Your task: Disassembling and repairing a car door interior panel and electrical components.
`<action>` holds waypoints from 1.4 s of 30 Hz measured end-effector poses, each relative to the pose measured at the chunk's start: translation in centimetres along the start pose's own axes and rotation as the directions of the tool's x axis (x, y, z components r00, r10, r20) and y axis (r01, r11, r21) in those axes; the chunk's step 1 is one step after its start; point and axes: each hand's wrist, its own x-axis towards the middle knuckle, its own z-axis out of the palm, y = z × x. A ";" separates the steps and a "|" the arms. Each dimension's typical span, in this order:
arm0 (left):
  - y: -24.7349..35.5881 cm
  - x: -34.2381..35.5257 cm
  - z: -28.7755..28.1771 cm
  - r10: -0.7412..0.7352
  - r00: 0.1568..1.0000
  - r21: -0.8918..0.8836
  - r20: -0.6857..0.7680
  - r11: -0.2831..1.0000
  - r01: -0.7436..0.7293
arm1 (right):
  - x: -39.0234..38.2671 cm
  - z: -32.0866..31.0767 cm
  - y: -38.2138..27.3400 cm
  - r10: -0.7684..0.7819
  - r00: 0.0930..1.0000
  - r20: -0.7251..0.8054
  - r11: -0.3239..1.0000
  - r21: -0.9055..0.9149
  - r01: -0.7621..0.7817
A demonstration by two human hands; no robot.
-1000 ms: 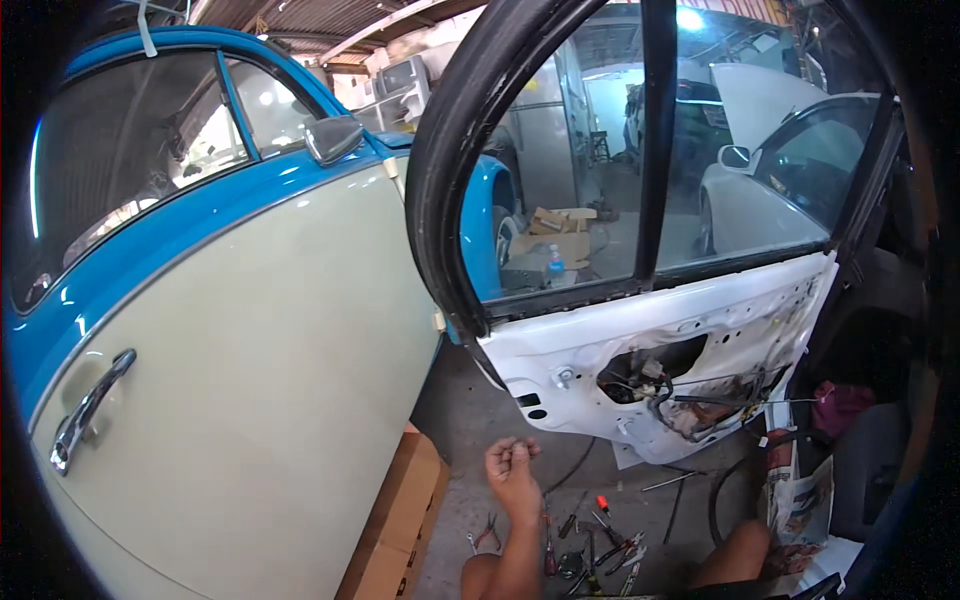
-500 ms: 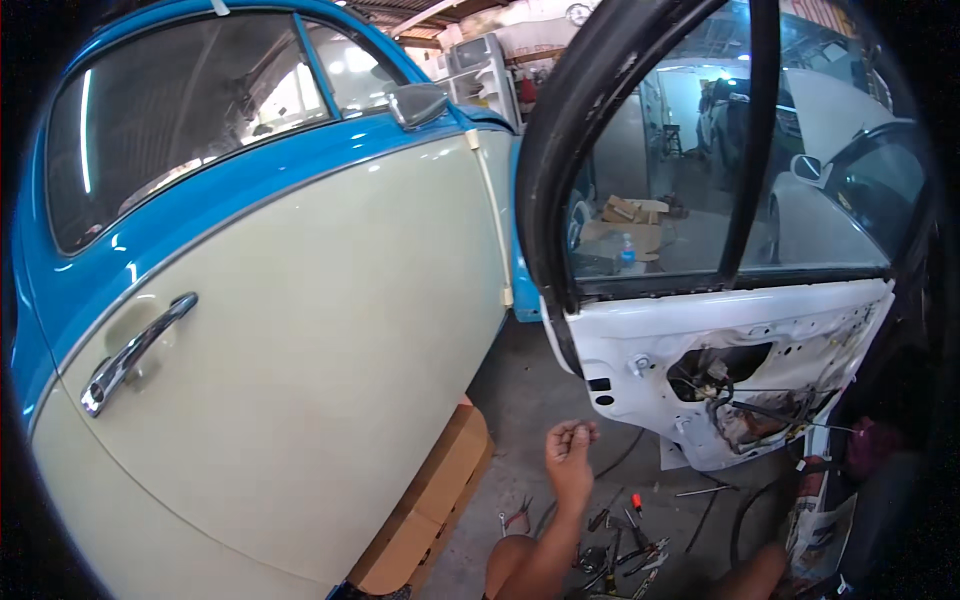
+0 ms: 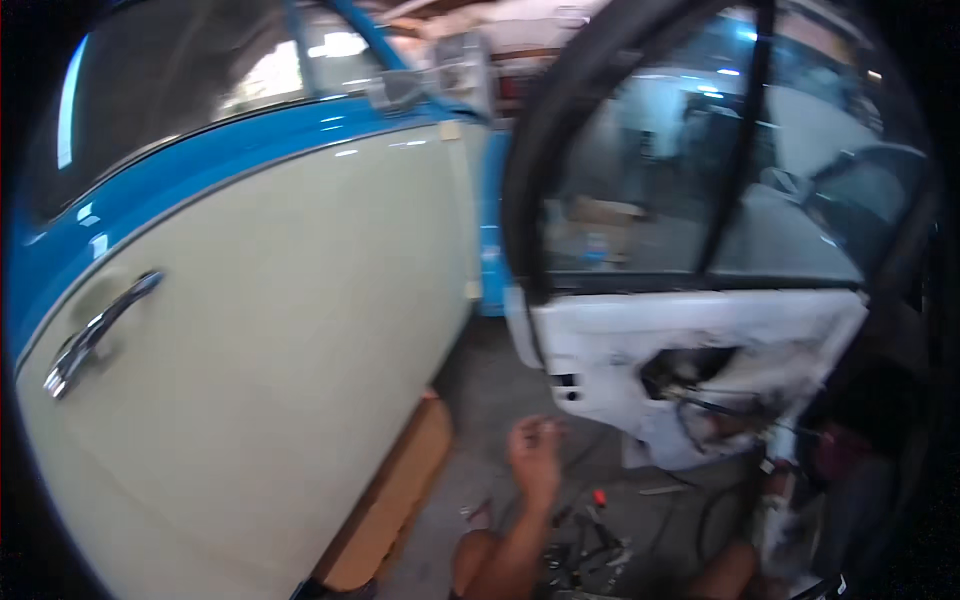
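Observation:
My left hand (image 3: 537,440) is raised above the floor (image 3: 470,370), between the cream door of a blue car (image 3: 250,280) and a stripped white door (image 3: 590,330). Its fingers are curled together near the thumb; what they hold, if anything, is too blurred to name. It is just below and left of the white door's lower edge, apparently not touching it. That door has a black window frame, an opening with wiring (image 3: 670,370) and several holes. Below the hand lie scattered tools (image 3: 600,540), one with a red handle (image 3: 600,497). My right hand is not in view.
A cardboard piece (image 3: 390,490) lies beneath the cream door, whose chrome handle (image 3: 100,330) sticks out at the left. A dark seat and trim (image 3: 870,480) are at the right, by my knee (image 3: 725,570). Through the window show cardboard boxes (image 3: 605,225) and a white car (image 3: 780,235).
My view has swung left, then slightly back, so both doors sit further right and higher than a second ago; the picture is now blurred. My left hand keeps the same curled pose.

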 end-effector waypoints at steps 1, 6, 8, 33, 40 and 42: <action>-0.7 0.6 -0.4 0.070 0.997 0.170 -0.021 0.983 -0.065 | -1.2 -2.8 1.9 0.037 0.999 -0.001 0.994 -0.103 -0.037; 0.8 1.4 -2.7 0.170 0.984 0.203 -0.049 0.966 -0.157 | -1.9 -10.3 2.9 0.117 0.993 0.010 0.957 -0.270 -0.110; -0.8 2.5 -4.6 0.169 0.981 0.132 -0.095 0.979 -0.156 | -4.3 -6.4 0.9 0.168 0.986 0.025 0.985 -0.048 -0.166; -5.0 5.1 -5.5 0.193 0.981 -0.136 0.028 0.973 -0.187 | -3.9 -8.8 2.7 0.007 0.997 0.077 0.980 -0.201 0.009; -1.9 2.8 -3.9 0.153 0.988 0.080 0.020 0.985 -0.154 | -3.1 -9.3 3.3 0.090 0.976 0.198 0.990 -0.125 -0.066; -0.6 2.2 -3.2 0.153 0.988 0.069 0.004 0.986 -0.153 | -3.4 -9.0 3.1 0.113 0.976 0.185 0.992 -0.080 -0.100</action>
